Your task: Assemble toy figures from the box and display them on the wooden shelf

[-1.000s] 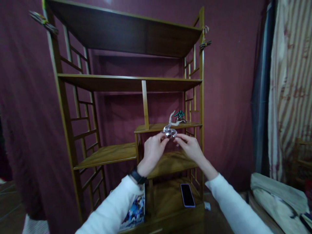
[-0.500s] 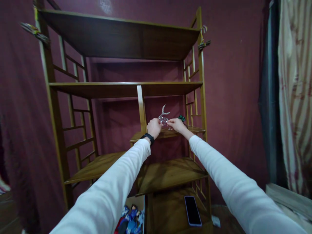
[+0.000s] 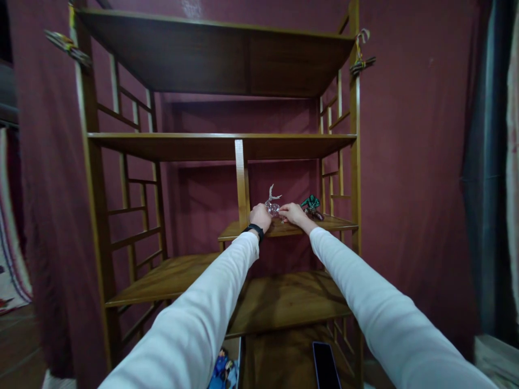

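From where I stand, both arms reach forward to the middle of the frame, meeting at a clear antlered figurine [image 3: 274, 209], just right of center. The left hand [image 3: 260, 216], a black watch [image 3: 256, 231] on its wrist, is closed at the figurine's left side, its fingertips hidden from me; the right hand [image 3: 292, 213] pinches the other side. The figurine is upright over the short raised shelf [image 3: 336, 222] — whether its base touches the wood, I can't tell. A green figure [image 3: 311, 203] sits on that shelf, just beyond the right hand. Lower right, a phone [image 3: 325, 367] lies on the bottom board; bottom center, blue items [image 3: 221, 370] fill a box [image 3: 239, 356].
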Tool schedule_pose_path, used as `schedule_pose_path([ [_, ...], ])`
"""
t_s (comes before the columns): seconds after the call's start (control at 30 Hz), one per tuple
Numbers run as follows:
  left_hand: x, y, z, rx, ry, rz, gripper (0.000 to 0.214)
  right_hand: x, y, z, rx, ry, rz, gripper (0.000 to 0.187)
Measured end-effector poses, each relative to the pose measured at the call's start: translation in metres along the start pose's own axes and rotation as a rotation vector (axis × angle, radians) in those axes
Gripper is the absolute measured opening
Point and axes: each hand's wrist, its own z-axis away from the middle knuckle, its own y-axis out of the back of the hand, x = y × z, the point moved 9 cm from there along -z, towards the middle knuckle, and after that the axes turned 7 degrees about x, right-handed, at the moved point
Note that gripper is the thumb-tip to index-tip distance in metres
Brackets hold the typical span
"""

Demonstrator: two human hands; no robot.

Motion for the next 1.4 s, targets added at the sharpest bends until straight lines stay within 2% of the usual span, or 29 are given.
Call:
schedule_pose_path([
  [0.23, -0.01, -0.003, -0.001, 0.007, 0.047, 0.051, 0.022, -0.004, -0.004, 0.002, -0.045, 0.071, 0.169, 0.022],
  [0.53, -0.007, 0.004, 0.008, -0.025, 0.08, 0.016, 0.026, -0.007, -0.002, 0.005, -0.062, 0.042, 0.41, 0.016],
  [0.73, 0.0, 0.005, 0.014, -0.088, 0.05, -0.041, 0.032, -0.003, -0.001, 0.008, -0.094, -0.047, 0.462, 0.017],
  [1.03, -0.001, -0.002, 0.01, -0.093, 0.056, -0.11, 0.034, -0.005, -0.003, 0.009, -0.106, -0.042, 0.482, 0.017],
  [1.4, 0.005, -0.005, 0.008, -0.096, -0.035, -0.19, 0.03, -0.01, -0.005, 0.011, -0.132, -0.021, 0.54, 0.018],
])
